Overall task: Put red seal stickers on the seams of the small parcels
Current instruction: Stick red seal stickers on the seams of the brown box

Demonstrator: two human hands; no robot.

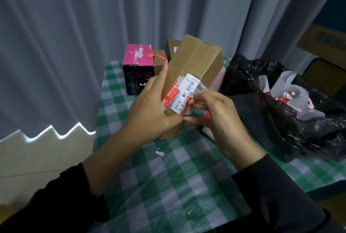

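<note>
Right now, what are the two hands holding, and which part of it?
The left hand grips the brown parcel by its lower left side. The right hand pinches a red seal sticker by its edge, against the parcel's white label.

You have one wide-angle view, worn on your head, facing forward and down across the counter. It sits close. Your left hand and right hand fill the middle, with both sleeves running in from the bottom corners. It is near enough that the label print on the brown parcel is readable and the red seal sticker shows at your fingertips. The counter's far edge lies mid-frame, and the curtain fills the upper half.
</note>
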